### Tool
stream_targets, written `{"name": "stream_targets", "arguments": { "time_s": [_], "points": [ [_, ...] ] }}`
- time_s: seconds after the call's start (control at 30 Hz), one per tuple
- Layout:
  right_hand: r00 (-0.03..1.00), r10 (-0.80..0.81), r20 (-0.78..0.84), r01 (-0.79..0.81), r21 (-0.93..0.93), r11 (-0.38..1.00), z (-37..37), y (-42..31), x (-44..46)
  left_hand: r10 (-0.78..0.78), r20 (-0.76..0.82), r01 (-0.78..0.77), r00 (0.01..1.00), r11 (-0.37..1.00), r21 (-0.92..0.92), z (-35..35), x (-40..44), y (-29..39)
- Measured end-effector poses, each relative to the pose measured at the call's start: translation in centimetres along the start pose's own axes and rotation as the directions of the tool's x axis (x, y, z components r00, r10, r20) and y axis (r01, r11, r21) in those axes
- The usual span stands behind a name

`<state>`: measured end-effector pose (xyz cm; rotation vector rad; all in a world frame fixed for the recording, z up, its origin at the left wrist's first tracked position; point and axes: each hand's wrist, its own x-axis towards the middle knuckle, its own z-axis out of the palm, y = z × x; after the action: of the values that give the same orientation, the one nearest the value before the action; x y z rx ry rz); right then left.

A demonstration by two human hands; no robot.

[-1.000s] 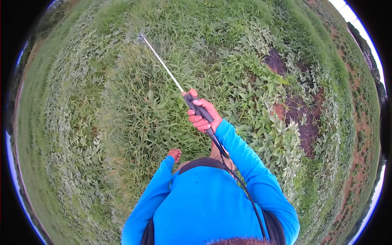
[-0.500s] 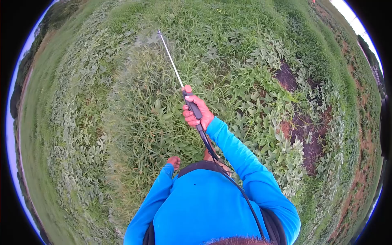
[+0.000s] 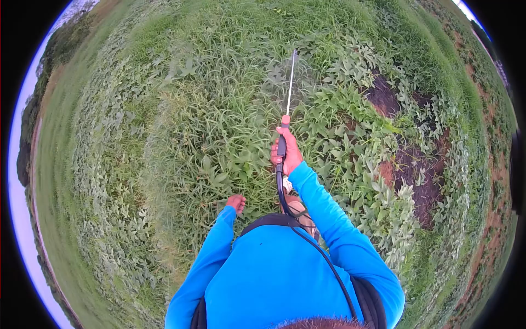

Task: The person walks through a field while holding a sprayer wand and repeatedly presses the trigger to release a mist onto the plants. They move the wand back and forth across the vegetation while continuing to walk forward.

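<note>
My right hand [image 3: 289,149] is wrapped round the dark handle of a spray wand [image 3: 290,90]. The wand's thin metal tube points forward, its tip above the plants, with a faint mist about it. A black hose [image 3: 323,253] runs from the handle down past my waist and along my right side. My left hand [image 3: 236,203] is low beside my body, its fingers curled closed. Whatever it may hold is hidden from this angle.
Dense grass and broad-leaved weeds [image 3: 219,131] surround me. To the right are patches of dark, bare ground [image 3: 413,175]. Dark straps [image 3: 366,299] cross my blue shirt at the shoulders. One foot [image 3: 287,185] shows partly below the wand.
The wand has swung from left to right along with my right hand, its tip now over other plants. My left hand has risen slightly. One foot has come into view below the handle.
</note>
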<state>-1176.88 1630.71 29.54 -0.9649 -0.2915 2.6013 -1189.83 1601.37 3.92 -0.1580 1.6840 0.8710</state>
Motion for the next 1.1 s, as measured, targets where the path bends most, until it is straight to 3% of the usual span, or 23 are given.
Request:
{"name": "stream_targets", "arguments": {
  "time_s": [0.2, 0.37, 0.47, 0.53, 0.57, 0.67, 0.7, 0.77, 0.83, 0.93, 1.0, 1.03, 1.1],
  "points": [
    [0.941, -0.296, -0.163, 0.284, -0.095, 0.954, -1.8, -3.0, 1.9, -0.025, 0.106, 0.022, 0.994, 0.999, 0.031, 2.4, 1.8, 3.2],
    [0.914, -0.336, -0.229, 0.329, -0.066, 0.942, -3.0, -4.7, 3.7, -0.144, 0.089, 0.141, 0.986, 0.989, 0.042, 3.0, 3.1, 2.4],
    [0.953, -0.256, -0.163, 0.261, 0.005, 0.965, -3.4, -6.3, 5.8, -0.183, 0.058, 0.183, 0.981, 0.983, 0.002, 2.3, 2.7, 2.4],
    [0.997, -0.075, -0.029, 0.078, 0.12, 0.99, -2.8, -7.8, 7.1, -0.191, 0.032, 0.192, 0.981, 0.981, -0.032, 2.2, 3.2, 3.1],
    [0.998, -0.059, -0.019, 0.061, 0.115, 0.992, -2.3, -8.2, 7.8, -0.192, 0.02, 0.192, 0.981, 0.98, -0.049, 2.1, 3.3, 3.5],
    [0.969, 0.163, 0.183, -0.2, 0.209, 0.957, -0.6, -9.5, 10.0, -0.145, -0.02, 0.144, 0.989, 0.989, -0.04, 1.4, 3.9, 5.4],
    [0.967, 0.17, 0.189, -0.209, 0.211, 0.955, 0.1, -9.9, 10.7, -0.118, 0.0, 0.117, 0.993, 0.992, -0.05, 1.1, 4.1, 6.3],
    [0.862, 0.33, 0.385, -0.425, 0.195, 0.884, 1.6, -10.5, 12.0, -0.093, 0.013, 0.094, 0.996, 0.994, -0.057, 0.8, 4.6, 8.1],
    [0.763, 0.437, 0.477, -0.547, 0.115, 0.829, 3.9, -10.8, 12.7, -0.079, -0.015, 0.078, 0.997, 0.996, -0.052, 1.0, 4.7, 10.7],
    [0.698, 0.512, 0.5, -0.624, 0.074, 0.778, 6.6, -9.9, 14.0, -0.032, -0.006, 0.032, 0.999, 0.999, -0.028, 1.7, 4.3, 14.3],
    [0.631, 0.613, 0.475, -0.644, -0.118, 0.755, 8.8, -9.5, 14.4, 0.013, -0.023, -0.014, 1.0, 0.999, -0.037, 1.7, 4.9, 15.4],
    [0.626, 0.616, 0.478, -0.648, -0.122, 0.752, 9.6, -9.2, 14.8, 0.014, -0.029, -0.015, 0.999, 0.999, -0.04, 1.8, 4.9, 16.2],
    [0.519, 0.683, 0.514, -0.681, -0.235, 0.694, 11.1, -8.9, 15.3, -0.059, -0.099, 0.055, 0.993, 0.998, -0.043, 2.0, 4.9, 17.5]
  ]
}}
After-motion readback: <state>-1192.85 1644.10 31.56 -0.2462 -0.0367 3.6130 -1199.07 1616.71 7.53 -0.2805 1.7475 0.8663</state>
